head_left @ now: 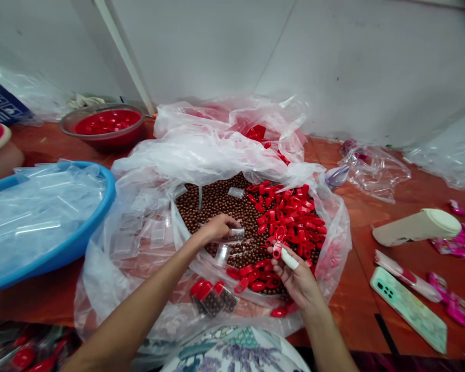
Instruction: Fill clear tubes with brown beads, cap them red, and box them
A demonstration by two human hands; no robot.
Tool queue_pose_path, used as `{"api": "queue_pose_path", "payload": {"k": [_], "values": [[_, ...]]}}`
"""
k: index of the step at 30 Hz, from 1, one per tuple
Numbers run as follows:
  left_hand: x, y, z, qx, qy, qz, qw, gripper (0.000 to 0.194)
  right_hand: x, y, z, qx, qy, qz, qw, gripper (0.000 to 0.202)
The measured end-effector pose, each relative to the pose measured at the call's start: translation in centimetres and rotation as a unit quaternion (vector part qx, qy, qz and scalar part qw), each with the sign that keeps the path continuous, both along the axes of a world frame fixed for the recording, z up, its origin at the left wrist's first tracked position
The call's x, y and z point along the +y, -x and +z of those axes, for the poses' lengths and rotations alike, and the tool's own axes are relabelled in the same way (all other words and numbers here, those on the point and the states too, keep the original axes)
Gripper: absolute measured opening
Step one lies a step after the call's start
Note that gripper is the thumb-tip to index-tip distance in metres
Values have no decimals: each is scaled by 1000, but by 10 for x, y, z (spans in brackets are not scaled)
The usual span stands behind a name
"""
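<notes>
My left hand is closed around a small clear plastic container, low over a heap of brown chocolate-like balls. In my right hand, thumb and fingers pinch a red plastic cap; a white wrap covers one finger. Many more red caps lie on the right part of the balls. Balls and caps sit together inside a large clear plastic bag with its mouth spread wide. Another clear container rests on the balls below my left hand.
Several filled containers with red caps lie at the bag's near edge. A blue basin of clear containers stands left, a bowl of red pieces behind it. On the right are a cream tumbler and a phone.
</notes>
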State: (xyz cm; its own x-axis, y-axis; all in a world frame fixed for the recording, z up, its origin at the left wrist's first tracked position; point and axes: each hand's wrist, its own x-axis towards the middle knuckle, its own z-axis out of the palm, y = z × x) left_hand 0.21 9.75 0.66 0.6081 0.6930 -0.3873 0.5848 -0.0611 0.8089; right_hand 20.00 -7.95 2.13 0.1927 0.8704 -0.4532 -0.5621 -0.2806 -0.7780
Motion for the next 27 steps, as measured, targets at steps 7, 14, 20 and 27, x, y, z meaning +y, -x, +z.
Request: {"api": "queue_pose_path", "payload": {"k": [7, 14, 20, 27], "values": [[7, 4, -5, -24, 37, -7, 999, 38, -2, 6, -7, -191, -15, -11, 981, 42], [9, 7, -4, -40, 56, 0, 998, 35, -6, 9, -9, -427, -69, 25, 901, 32], [5, 3, -3, -37, 49, 13, 998, 34, -8, 10, -13, -430, -60, 27, 900, 32], [-7, -14, -10, -19, 31, 1, 999, 37, -8, 7, -16, -258, 7, 0, 966, 48]]}}
